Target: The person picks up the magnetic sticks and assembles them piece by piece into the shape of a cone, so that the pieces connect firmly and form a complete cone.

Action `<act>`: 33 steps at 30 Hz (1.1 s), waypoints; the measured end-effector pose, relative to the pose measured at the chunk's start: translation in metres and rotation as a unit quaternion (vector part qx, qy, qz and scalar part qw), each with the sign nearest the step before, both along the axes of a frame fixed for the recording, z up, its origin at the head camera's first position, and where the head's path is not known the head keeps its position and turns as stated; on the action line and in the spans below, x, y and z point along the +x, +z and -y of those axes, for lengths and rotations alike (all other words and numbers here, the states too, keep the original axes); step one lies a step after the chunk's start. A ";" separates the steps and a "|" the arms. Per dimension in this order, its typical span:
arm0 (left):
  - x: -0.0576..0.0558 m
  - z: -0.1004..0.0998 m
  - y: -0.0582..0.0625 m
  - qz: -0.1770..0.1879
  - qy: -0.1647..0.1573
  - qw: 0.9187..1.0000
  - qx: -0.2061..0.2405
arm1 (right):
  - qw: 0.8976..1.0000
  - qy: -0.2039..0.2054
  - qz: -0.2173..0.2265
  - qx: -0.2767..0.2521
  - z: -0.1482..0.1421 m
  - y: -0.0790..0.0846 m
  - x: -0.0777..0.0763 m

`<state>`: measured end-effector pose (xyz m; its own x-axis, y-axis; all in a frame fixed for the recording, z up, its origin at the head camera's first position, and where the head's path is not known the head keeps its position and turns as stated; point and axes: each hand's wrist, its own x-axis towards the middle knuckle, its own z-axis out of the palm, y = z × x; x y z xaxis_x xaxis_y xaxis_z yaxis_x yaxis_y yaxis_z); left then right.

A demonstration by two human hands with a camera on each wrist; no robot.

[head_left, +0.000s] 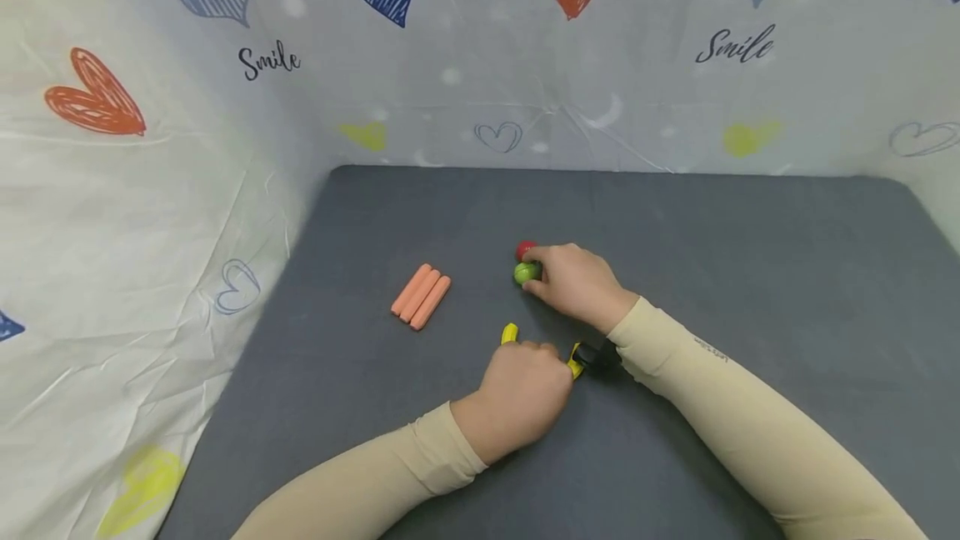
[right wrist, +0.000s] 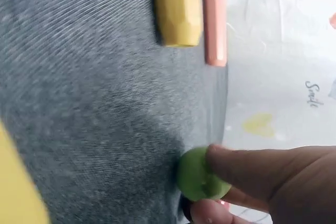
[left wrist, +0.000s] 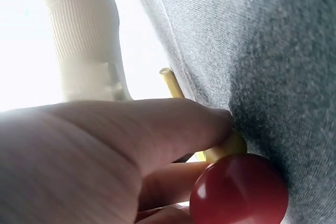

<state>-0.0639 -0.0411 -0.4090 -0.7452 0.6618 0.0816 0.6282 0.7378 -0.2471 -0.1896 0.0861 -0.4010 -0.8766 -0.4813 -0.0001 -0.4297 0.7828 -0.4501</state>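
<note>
My right hand (head_left: 577,277) pinches a glossy green ball (right wrist: 195,174) between thumb and fingers at the middle of the table. Just beyond it sits a red ball (head_left: 527,250), partly behind the fingers. My left hand (head_left: 521,390) is low over the table with curled fingers. In its wrist view, the thumb presses a rounded yellowish piece (left wrist: 237,144), mostly covered, and a glossy red ball (left wrist: 241,192) lies close against the fingers, hidden in the head view. A yellow rod (head_left: 510,332) shows past the left knuckles, another yellow rod (head_left: 576,362) right of that hand.
Three salmon-coloured rods (head_left: 422,297) lie side by side left of the hands. The grey tabletop (head_left: 750,257) is bordered by white cloth walls (head_left: 480,48) with printed hearts. A black wrist camera (head_left: 587,354) hangs under the right wrist.
</note>
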 end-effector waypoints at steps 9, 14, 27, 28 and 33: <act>0.001 -0.003 0.001 0.005 0.002 1.000 0.001 | 0.999 0.038 -0.028 0.009 -0.012 -0.004 0.012; -0.001 -0.003 0.002 0.023 0.012 1.000 0.011 | 0.999 0.039 -0.014 -0.003 -0.030 -0.004 0.026; -0.006 -0.001 0.005 0.045 0.027 0.999 0.007 | 0.999 0.017 0.026 -0.031 -0.067 -0.004 0.056; -0.006 -0.001 0.005 0.049 0.029 0.998 0.006 | 0.999 0.017 0.027 -0.032 -0.068 -0.005 0.057; -0.005 -0.002 0.005 0.069 0.036 0.997 0.004 | 0.999 0.013 0.031 -0.030 -0.074 -0.007 0.062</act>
